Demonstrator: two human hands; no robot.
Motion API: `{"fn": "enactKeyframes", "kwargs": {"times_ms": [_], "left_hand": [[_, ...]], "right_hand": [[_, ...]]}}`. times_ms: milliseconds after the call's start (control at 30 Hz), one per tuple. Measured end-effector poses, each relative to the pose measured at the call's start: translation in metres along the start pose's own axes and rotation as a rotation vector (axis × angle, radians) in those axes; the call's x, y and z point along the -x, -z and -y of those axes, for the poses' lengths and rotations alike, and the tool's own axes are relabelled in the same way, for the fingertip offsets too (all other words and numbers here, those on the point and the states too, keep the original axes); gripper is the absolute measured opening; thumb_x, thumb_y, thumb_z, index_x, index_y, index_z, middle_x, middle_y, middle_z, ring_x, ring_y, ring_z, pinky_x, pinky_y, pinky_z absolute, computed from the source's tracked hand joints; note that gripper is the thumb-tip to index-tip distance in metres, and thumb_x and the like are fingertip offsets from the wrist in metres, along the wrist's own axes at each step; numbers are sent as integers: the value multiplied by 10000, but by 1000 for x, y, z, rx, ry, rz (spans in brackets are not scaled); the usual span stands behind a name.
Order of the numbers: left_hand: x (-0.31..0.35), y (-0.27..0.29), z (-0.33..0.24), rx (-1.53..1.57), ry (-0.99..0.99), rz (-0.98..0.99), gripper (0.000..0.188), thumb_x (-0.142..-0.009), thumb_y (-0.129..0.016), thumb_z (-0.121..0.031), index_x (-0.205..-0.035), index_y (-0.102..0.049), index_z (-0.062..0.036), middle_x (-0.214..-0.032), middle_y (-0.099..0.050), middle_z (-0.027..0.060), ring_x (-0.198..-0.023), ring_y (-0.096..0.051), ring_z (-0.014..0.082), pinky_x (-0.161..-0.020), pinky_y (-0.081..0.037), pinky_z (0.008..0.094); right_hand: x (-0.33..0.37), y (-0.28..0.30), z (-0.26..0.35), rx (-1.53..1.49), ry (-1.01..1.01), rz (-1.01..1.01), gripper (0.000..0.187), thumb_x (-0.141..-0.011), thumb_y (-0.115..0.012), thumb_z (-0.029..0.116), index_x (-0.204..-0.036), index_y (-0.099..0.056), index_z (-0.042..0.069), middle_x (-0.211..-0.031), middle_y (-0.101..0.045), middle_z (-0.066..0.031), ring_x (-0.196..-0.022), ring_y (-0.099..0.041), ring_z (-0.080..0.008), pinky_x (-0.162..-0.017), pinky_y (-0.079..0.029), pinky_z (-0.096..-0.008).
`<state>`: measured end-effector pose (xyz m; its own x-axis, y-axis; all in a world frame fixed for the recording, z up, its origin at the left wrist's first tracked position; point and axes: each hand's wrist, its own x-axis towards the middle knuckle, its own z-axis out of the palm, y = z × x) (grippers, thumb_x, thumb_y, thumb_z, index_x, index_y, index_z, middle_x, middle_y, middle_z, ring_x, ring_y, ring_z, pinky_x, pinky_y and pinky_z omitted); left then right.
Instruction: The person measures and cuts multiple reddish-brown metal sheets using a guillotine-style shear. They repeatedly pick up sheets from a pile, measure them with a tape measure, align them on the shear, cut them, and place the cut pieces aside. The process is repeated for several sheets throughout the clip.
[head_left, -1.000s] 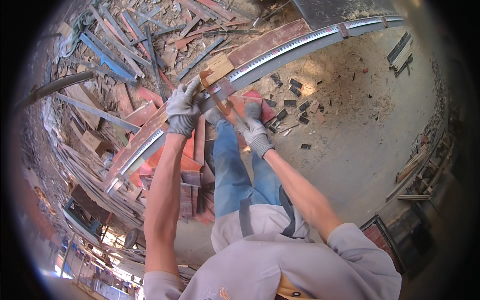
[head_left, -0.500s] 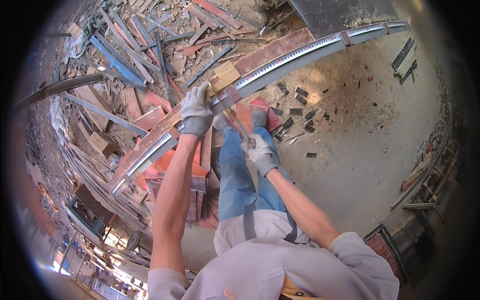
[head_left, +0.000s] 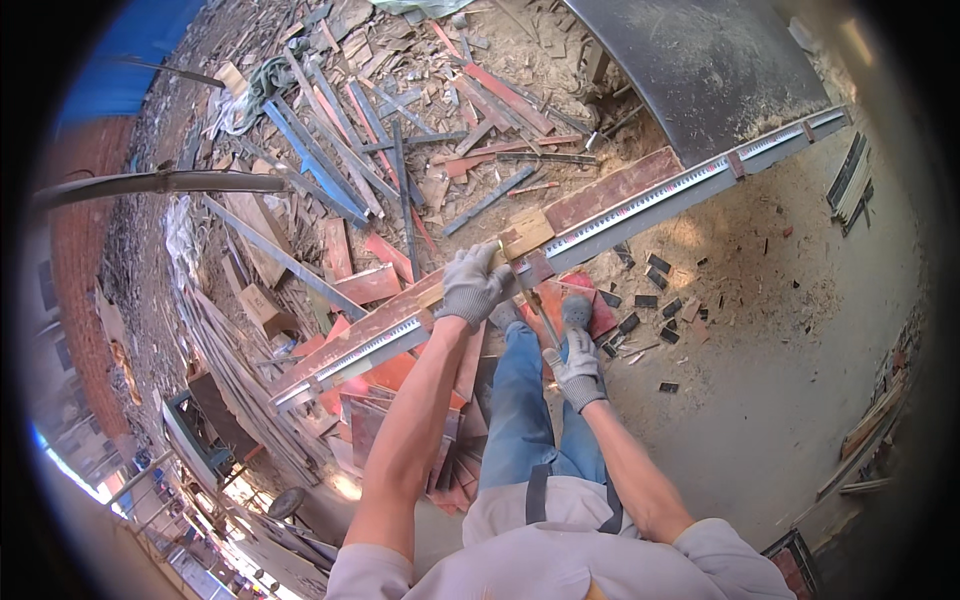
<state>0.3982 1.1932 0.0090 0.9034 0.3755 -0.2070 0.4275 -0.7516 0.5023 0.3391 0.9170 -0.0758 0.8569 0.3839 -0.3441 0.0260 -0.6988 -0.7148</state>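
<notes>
At far left a blue sheet (head_left: 140,40) hangs over a brick wall (head_left: 85,230), with a brown box-shaped block (head_left: 262,308) on the rubble below. A heap of blue and red scrap strips (head_left: 370,140) lies beyond the long grey metal rail (head_left: 640,205), which runs diagonally from lower left to upper right beside a red board (head_left: 610,190). The left hand (head_left: 470,285), gloved, arm extended, is closed over a pale wooden block (head_left: 520,235) resting on the rail. The right hand (head_left: 575,365), gloved, is drawn back over the blue-trousered legs and grips a thin tool; its shape cannot be told. Right of the rail, bare sandy floor (head_left: 780,380) lies open, dotted with small dark offcuts (head_left: 650,300).
</notes>
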Motion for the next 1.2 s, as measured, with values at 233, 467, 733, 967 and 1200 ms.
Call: {"fn": "enactKeyframes", "kwargs": {"times_ms": [233,467,733,967,1200], "left_hand": [[1,11,-9,33,26,26,499,-885,-707,-310,-1328,-633,-94,-1224,-669,171,-1135,-595,395,-1005,-470,487],[-23,9,-23,-15,56,51,494,-858,-736,-339,-1284,-642,-106,-1199,-663,143,-1150,-601,370,-974,-473,481],[-45,-2,-50,-1,-57,32,452,-861,-715,-306,-1249,-642,-86,-1125,-660,131,-1064,-610,373,-926,-490,489],[-44,-4,-65,35,-92,19,432,-863,-699,-278,-1219,-632,-43,-1097,-662,152,-1026,-599,379,-927,-489,475],[-53,-17,-68,140,-82,61,368,-884,-690,-238,-1194,-636,-49,-1060,-624,153,-1002,-572,381,-926,-461,465]], "right_hand": [[1,-9,5,-1433,-974,349,480,-1100,-464,459,-1233,-579,12,-1034,-733,-214,-856,-729,-367,-760,-586,-517],[4,63,19,-172,-147,102,523,-1095,-491,442,-1393,-539,14,-1120,-735,-219,-978,-732,-375,-857,-581,-486],[-27,32,-16,-831,-509,116,306,-1112,-494,294,-1149,-660,38,-1039,-712,-109,-766,-672,-206,-648,-545,-334],[-24,25,-28,-960,-623,-56,258,-1095,-507,268,-931,-623,107,-829,-670,-39,-636,-633,-162,-547,-487,-338],[-18,14,-41,-683,-194,-158,235,-1035,-630,247,-904,-653,53,-828,-684,-91,-814,-704,-231,-733,-541,-367]]}}
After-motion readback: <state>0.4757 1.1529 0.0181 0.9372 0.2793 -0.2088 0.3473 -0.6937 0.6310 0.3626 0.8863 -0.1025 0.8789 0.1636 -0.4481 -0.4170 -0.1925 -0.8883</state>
